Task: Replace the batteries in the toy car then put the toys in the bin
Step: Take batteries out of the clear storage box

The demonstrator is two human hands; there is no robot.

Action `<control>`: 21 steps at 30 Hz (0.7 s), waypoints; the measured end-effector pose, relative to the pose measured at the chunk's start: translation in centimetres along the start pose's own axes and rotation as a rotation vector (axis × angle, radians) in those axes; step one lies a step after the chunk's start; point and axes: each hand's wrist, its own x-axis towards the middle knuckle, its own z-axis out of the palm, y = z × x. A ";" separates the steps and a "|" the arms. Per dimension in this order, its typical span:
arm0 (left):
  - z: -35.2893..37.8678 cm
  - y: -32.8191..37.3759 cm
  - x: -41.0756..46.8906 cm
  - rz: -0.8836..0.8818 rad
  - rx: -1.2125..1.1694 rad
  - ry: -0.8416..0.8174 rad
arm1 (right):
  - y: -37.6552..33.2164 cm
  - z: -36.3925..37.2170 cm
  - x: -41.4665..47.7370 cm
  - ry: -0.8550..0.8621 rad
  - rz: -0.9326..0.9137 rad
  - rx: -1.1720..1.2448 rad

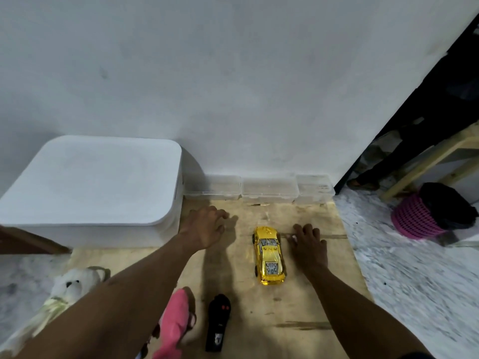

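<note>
Barely begun, by the look of it: yellow toy car (269,256) upright on its wheels on the plywood board (305,301), nose toward the wall, underside hidden, so no telling whether the battery cover is on or off; no loose batteries or tool anywhere in view. Right hand (308,246) just beside the car on its right, palm down, fingers spread and empty, apparently resting on or hovering low over the board, not touching the car as far as can be made out. Left hand (206,229) further left and a little nearer the wall, fingers loosely curled, likewise holding nothing, close to the corner of the big white bin (88,187). Bin shut under its lid, so nothing stowed yet. Black remote control (219,322) flat on the board near the bottom edge, pink soft toy (173,325) beside it, white teddy bear (70,286) off to the left on the floor, all outside the bin. Three small clear boxes (259,189) in a row against the wall, contents too faint to name. Probably all still ahead: battery swap, lid off, every toy in
</note>
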 end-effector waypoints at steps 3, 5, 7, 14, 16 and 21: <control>0.0 0.3 -0.5 0.000 0.003 -0.010 | 0.2 -0.2 -0.2 -0.027 -0.003 0.018; -0.3 0.3 -0.8 -0.021 0.002 -0.037 | 0.1 -0.8 0.1 -0.068 -0.006 0.020; -1.0 0.1 -0.6 -0.027 -0.048 -0.054 | -0.5 -2.1 0.7 -0.076 0.006 0.034; -4.0 0.7 -1.5 -0.064 -0.028 -0.138 | -3.1 -7.4 1.1 0.026 -0.141 0.093; -5.9 0.6 -1.2 -0.085 -0.018 -0.121 | -5.2 -9.5 1.5 0.039 -0.201 0.106; -8.8 0.9 1.0 -0.119 0.105 -0.086 | -10.4 -12.2 3.5 -0.016 -0.317 0.073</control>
